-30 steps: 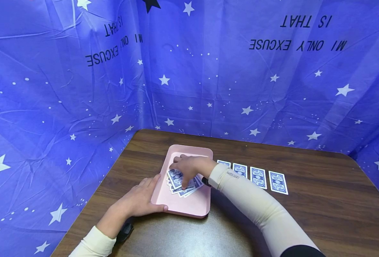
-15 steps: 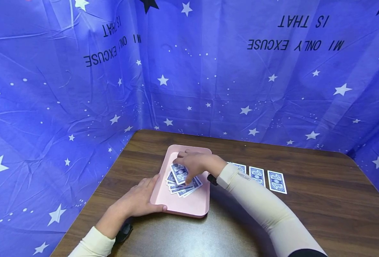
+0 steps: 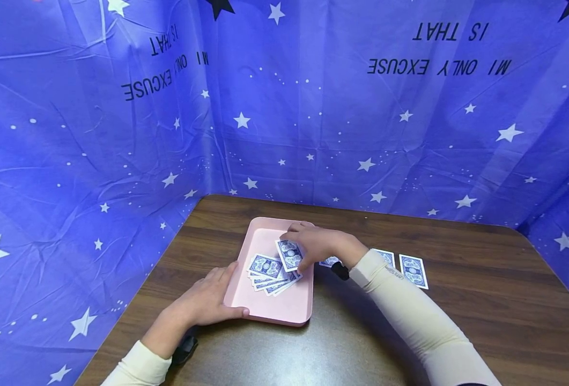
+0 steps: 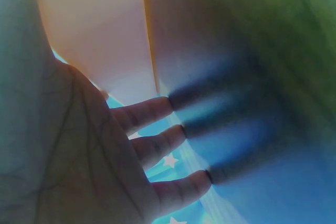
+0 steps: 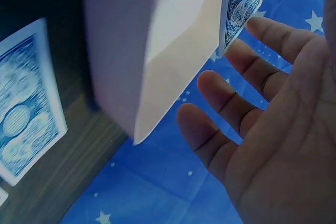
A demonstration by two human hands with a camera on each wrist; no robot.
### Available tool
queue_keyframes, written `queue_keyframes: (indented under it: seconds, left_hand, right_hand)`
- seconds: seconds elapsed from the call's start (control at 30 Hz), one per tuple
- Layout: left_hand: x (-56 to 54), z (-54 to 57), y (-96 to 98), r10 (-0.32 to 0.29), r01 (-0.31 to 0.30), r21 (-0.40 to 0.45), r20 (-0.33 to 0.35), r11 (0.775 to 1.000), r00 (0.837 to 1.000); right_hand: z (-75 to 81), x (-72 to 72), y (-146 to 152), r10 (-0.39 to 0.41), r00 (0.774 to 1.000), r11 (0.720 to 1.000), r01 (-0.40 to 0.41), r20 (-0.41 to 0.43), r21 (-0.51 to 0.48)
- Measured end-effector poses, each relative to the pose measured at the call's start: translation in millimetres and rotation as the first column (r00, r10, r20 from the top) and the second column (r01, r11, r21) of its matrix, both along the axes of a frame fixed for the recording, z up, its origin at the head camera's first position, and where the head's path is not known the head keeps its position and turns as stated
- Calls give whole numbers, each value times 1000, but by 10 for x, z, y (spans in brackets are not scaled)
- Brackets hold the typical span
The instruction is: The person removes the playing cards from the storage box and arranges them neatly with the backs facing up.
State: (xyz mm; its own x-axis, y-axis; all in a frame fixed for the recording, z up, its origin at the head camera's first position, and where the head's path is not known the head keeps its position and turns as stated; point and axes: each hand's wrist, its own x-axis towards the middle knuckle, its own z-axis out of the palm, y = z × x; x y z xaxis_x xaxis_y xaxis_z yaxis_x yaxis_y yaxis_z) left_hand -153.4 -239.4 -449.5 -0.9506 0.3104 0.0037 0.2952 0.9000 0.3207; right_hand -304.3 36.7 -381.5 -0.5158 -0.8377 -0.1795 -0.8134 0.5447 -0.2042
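A blue-backed playing card (image 3: 289, 255) is pinched by my right hand (image 3: 320, 244) over the right part of the pink tray (image 3: 276, 312). Several more blue-backed cards (image 3: 265, 268) lie fanned and overlapping in the tray. In the right wrist view the held card (image 5: 245, 6) stands at the index fingertip, and the other fingers of the right hand (image 5: 283, 114) are spread; the thumb's grip is mostly out of view there. My left hand (image 3: 204, 297) rests against the tray's left side, thumb along its near edge. The left wrist view has its fingers (image 4: 178, 188) extended.
Right of the tray, face-down cards lie in a row on the wooden table (image 3: 482, 300); the rightmost card (image 3: 413, 271) shows fully, others are partly under the right arm. A blue star-printed cloth (image 3: 284, 107) hangs behind and to the left.
My right hand has lifted a card from the top of the pile and carried it to the right, toward the tray's right wall. The left hand stays at the tray.
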Motion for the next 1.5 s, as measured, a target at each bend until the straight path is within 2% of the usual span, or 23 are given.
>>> queue_keyframes:
  seconds: [0.27, 0.5, 0.77, 1.33, 1.5]
  left_hand:
    - [1, -4, 10, 1, -1, 1, 11, 1000, 1000]
    - [5, 1, 24, -7, 7, 3, 0, 1000, 1000]
    - [4, 13, 26, -4, 4, 3, 2, 1000, 1000]
    - [-3, -22, 15, -4, 4, 13, -8, 1000, 1000]
    - [-7, -31, 10, -4, 4, 18, -15, 1000, 1000]
  right_hand:
    - [-1, 0, 270, -54, 997, 997, 56, 52, -49]
    - [41, 43, 541, -92, 996, 992, 93, 21, -85]
    - [66, 137, 857, -156, 988, 985, 156, -1, -80]
    - [-141, 221, 1510, -263, 963, 958, 255, -51, -130]
    - [-186, 234, 1742, -295, 954, 948, 287, -41, -137]
